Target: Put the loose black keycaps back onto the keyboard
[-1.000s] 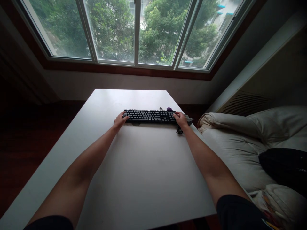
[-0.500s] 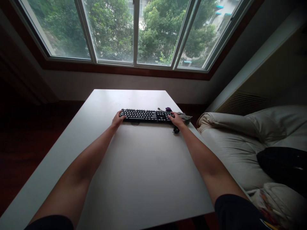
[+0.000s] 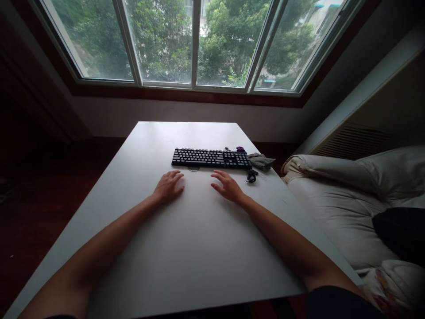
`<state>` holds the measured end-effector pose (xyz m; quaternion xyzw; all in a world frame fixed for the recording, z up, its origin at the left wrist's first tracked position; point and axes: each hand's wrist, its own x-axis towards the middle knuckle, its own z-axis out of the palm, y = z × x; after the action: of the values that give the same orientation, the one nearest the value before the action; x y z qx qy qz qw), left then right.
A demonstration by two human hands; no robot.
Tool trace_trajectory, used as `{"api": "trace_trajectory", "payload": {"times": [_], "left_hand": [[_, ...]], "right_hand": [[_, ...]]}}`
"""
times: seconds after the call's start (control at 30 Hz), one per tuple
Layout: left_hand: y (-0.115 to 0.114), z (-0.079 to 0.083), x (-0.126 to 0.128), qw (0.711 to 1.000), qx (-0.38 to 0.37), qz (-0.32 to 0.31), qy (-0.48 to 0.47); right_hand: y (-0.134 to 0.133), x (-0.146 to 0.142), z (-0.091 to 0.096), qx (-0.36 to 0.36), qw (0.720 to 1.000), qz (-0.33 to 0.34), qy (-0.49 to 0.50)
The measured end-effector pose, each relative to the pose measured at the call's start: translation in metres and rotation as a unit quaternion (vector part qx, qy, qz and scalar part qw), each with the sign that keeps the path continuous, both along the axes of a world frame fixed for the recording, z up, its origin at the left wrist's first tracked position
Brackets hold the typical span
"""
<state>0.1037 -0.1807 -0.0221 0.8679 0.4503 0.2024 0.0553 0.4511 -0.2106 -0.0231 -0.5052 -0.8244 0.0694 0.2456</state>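
Note:
A black keyboard [image 3: 211,158] lies across the far part of the white table [image 3: 186,248]. Just in front of its left end is my left hand [image 3: 168,186], fingers apart and holding nothing. My right hand [image 3: 227,184] is open too, nearer the keyboard's middle and apart from it. Beside the keyboard's right end is a crumpled grey cloth [image 3: 261,161]. A coiled black cable [image 3: 251,176] rests in front of that end, and a small purple item [image 3: 240,149] sits behind it. A thin dark loop [image 3: 193,169] shows at the keyboard's front edge.
A pale sofa [image 3: 328,208] stands along the table's right side, with a dark item [image 3: 401,232] on it. Beyond the table's far edge are a wall and a wide window [image 3: 195,48]. Dark red floor [image 3: 43,195] shows on the left.
Both hands have let go of the keyboard's ends. They have moved inward and toward me, and the keyboard now rests on the table. The view has shifted slightly.

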Motion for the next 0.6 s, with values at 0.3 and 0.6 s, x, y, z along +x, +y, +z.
{"api": "trace_trajectory", "payload": {"times": [0.3, 0.6], "left_hand": [[-0.013, -0.001, 0.013, 0.990, -0.065, -0.019, 0.123], [-0.014, -0.005, 0.027, 0.988, -0.073, -0.009, 0.132]], "right_hand": [[0.006, -0.028, 0.001, -0.076, 0.979, 0.061, -0.179], [0.010, -0.036, 0.009, -0.129, 0.968, 0.062, -0.207]]}}
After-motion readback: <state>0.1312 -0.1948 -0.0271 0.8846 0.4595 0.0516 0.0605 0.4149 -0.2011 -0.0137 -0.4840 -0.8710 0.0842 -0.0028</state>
